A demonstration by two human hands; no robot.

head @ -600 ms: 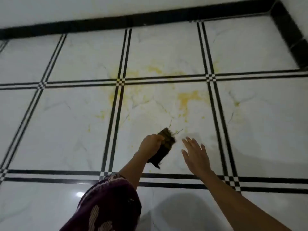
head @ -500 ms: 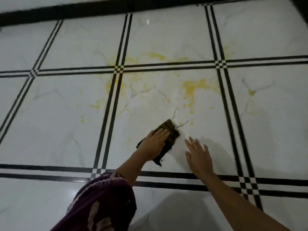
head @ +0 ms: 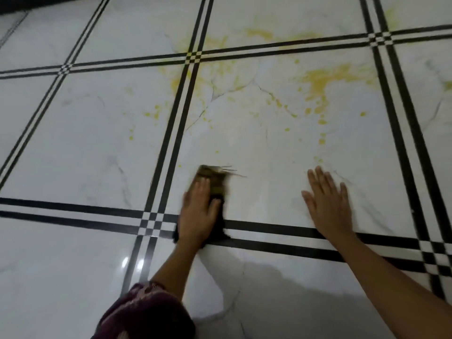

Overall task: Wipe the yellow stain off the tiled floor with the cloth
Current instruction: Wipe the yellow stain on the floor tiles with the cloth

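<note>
Cloth (head: 216, 185) under left hand (head: 199, 214) (right hand (head: 327, 204) beside), yellow stain (head: 318, 80) beyond

— What is the floor like?
— A glossy white tiled floor (head: 85, 148), with black double lines between the tiles.
— And on it?
— A yellow stain (head: 318, 80) spattered from eleven to one o'clock. A dark cloth (head: 216, 182) lies just below centre, under the flat left hand (head: 199, 216). The right hand (head: 327, 206) lies flat at four o'clock.

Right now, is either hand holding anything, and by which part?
Nothing is gripped. The left hand presses flat on the near half of the cloth; the right hand rests flat on the floor.
</note>
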